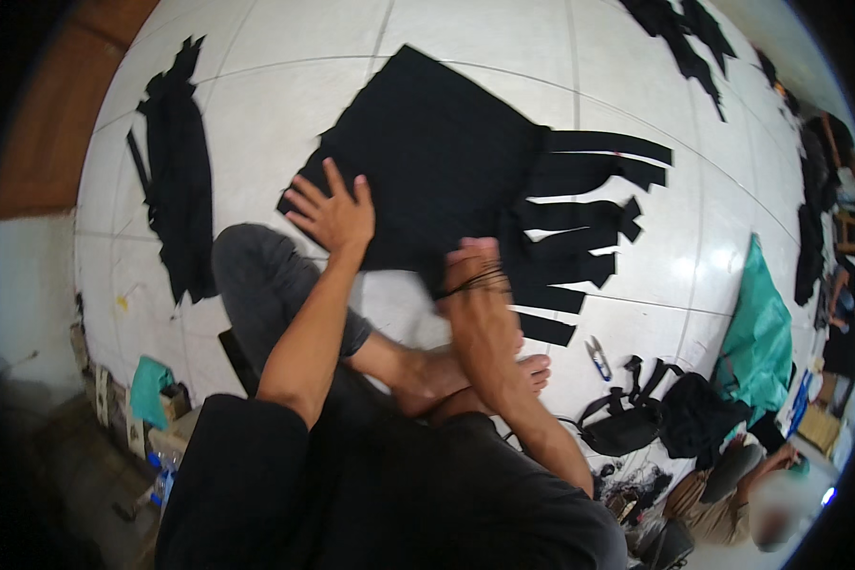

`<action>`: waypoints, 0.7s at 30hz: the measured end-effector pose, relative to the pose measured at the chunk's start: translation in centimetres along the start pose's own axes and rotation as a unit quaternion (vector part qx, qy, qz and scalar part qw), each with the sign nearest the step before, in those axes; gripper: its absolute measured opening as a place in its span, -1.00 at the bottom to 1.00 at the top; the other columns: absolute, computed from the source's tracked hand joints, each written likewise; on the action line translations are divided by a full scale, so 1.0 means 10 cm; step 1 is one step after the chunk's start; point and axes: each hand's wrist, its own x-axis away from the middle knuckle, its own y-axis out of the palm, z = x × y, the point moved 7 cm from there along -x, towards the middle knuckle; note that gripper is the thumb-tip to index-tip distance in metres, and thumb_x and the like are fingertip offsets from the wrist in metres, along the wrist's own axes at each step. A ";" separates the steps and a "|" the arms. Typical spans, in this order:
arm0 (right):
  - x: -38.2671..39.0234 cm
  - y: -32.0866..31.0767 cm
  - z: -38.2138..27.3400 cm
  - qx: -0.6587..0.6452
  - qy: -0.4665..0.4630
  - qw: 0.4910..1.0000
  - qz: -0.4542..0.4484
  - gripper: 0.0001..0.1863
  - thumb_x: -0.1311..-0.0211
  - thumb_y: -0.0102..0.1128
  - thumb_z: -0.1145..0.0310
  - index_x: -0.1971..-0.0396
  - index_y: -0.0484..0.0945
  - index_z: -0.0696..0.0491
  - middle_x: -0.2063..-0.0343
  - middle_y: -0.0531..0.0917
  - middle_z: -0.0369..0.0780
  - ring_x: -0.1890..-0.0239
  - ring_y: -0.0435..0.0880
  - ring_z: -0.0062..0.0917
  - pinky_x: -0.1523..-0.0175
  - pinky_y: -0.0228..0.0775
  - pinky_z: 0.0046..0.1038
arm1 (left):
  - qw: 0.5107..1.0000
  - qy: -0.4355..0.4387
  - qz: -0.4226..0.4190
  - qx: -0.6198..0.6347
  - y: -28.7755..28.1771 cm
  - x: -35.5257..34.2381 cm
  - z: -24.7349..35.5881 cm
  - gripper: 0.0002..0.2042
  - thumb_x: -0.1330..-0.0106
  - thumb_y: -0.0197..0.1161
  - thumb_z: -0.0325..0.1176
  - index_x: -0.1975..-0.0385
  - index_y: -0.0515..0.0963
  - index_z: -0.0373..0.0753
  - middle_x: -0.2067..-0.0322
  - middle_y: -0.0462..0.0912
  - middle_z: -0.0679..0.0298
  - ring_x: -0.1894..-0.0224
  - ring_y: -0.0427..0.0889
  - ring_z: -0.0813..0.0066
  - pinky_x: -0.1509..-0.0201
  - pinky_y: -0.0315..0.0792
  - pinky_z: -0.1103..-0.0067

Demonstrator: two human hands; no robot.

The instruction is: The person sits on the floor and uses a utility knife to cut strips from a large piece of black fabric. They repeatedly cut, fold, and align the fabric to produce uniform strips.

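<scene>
A wide black fabric piece (427, 123) lies on white floor tiles, with several loose strips (608, 142) fanned out to its right. My left hand (337, 214) is spread on the fabric's left side, fingers apart. At the fabric's lower edge, my right hand (475, 290) is smeared by motion, with thin dark cord-like lines across it; whether it grips anything is unclear. My bare feet (418, 380) are below the fabric. Metal thread snips (598, 359) lie right of my feet.
More black scraps (176, 180) lie at left and upper right (684, 47). A green cloth (755, 332), black bags (622, 423) and clutter sit at right. A co-worker (722, 494) is at lower right. A small green item (150, 389) sits at lower left, beside my crossed legs.
</scene>
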 end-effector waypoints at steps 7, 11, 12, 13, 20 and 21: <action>0.10 -0.19 0.16 -0.143 0.040 0.987 0.055 -0.63 -0.31 0.35 0.20 0.62 0.56 0.10 0.73 0.60 -0.12 0.68 0.63 -0.16 0.51 0.42 -0.19 | 0.986 0.062 0.069 0.139 0.12 -0.13 -0.12 -0.35 -0.58 -0.16 -0.01 -0.56 0.07 -0.25 -0.54 -0.10 -0.25 -0.60 -0.19 -0.23 -0.58 -0.28 -0.09; 0.24 -0.36 0.34 -0.168 0.070 0.983 0.030 -0.58 -0.31 0.36 0.24 0.71 0.54 0.12 0.75 0.58 -0.09 0.71 0.59 -0.15 0.57 0.37 -0.23 | 0.999 0.005 0.036 0.031 -0.05 -0.08 0.05 -0.38 -0.58 -0.16 -0.10 -0.53 0.11 -0.31 -0.55 -0.07 -0.21 -0.62 -0.21 -0.13 -0.61 -0.35 0.02; 0.29 -0.41 0.37 -0.169 0.072 0.982 0.033 -0.58 -0.31 0.36 0.25 0.70 0.54 0.13 0.74 0.58 -0.09 0.70 0.59 -0.15 0.56 0.37 -0.23 | 0.998 0.011 0.028 0.049 -0.03 -0.08 0.07 -0.38 -0.58 -0.16 -0.09 -0.53 0.11 -0.32 -0.55 -0.07 -0.20 -0.62 -0.21 -0.12 -0.61 -0.36 0.02; 0.37 -0.47 0.41 -0.170 0.075 0.982 0.035 -0.59 -0.31 0.36 0.26 0.70 0.55 0.13 0.74 0.59 -0.09 0.70 0.59 -0.15 0.56 0.37 -0.24 | 0.997 0.016 0.021 0.067 -0.02 -0.07 0.09 -0.38 -0.58 -0.17 -0.09 -0.53 0.11 -0.33 -0.55 -0.07 -0.19 -0.62 -0.20 -0.11 -0.61 -0.36 0.02; 0.70 -0.64 0.52 -0.167 0.093 0.981 0.003 -0.60 -0.29 0.36 0.26 0.72 0.55 0.10 0.73 0.60 -0.05 0.67 0.65 -0.14 0.53 0.46 -0.20 | 0.996 0.028 0.029 0.075 -0.02 -0.11 0.08 -0.38 -0.58 -0.15 -0.07 -0.53 0.13 -0.29 -0.56 -0.06 -0.14 -0.62 -0.20 -0.12 -0.61 -0.35 0.01; 0.73 -0.67 0.52 -0.167 0.096 0.981 0.001 -0.61 -0.28 0.37 0.27 0.72 0.55 0.10 0.73 0.60 -0.05 0.67 0.65 -0.14 0.53 0.45 -0.20 | 0.997 0.023 0.028 0.070 -0.02 -0.12 0.07 -0.38 -0.57 -0.14 -0.07 -0.53 0.13 -0.27 -0.56 -0.06 -0.14 -0.62 -0.20 -0.13 -0.61 -0.36 0.00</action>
